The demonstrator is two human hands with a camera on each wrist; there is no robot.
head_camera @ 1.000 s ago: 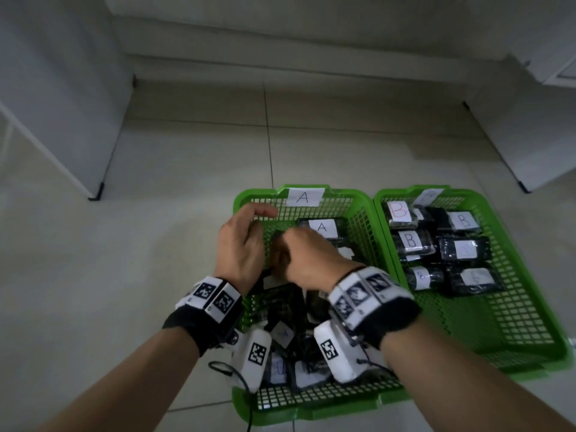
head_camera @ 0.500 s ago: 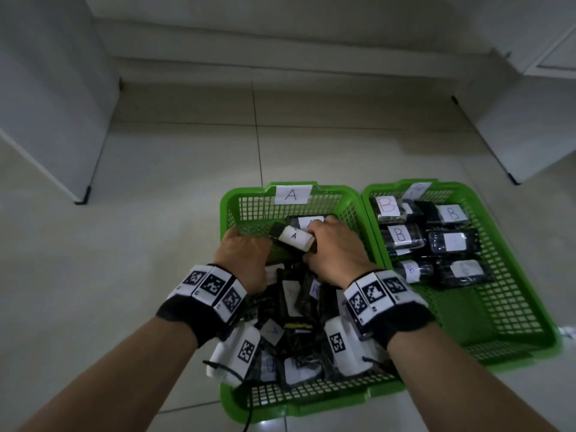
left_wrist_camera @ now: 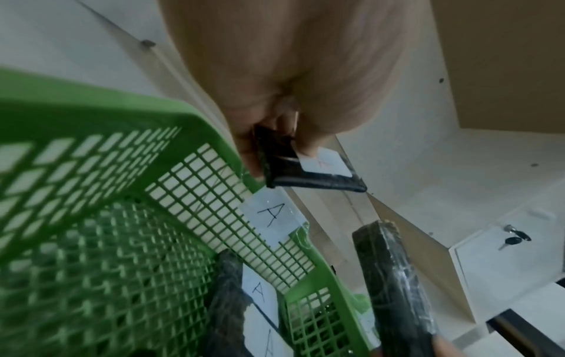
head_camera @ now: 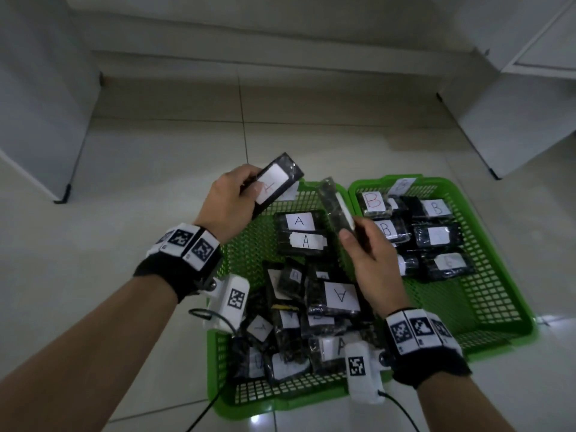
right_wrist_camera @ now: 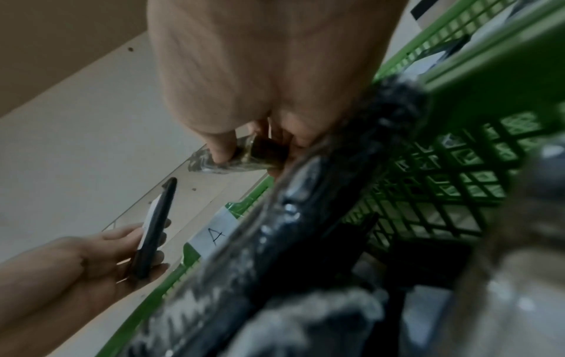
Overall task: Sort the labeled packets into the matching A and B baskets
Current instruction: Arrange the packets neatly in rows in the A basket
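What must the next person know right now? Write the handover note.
Left hand holds a packet with a red A label above the A basket. Right hand holds a second packet edge-on between the baskets; its letter is unreadable.
Done: packets marked B lie in the B basket; two A packets lie flat at the A basket's far end.
Left: both held packets, then the mixed pile at its near end.

baskets (head_camera: pixel 511 310): 2 | hands (head_camera: pixel 229 202): 2 | held packets (head_camera: pixel 276 182): 2
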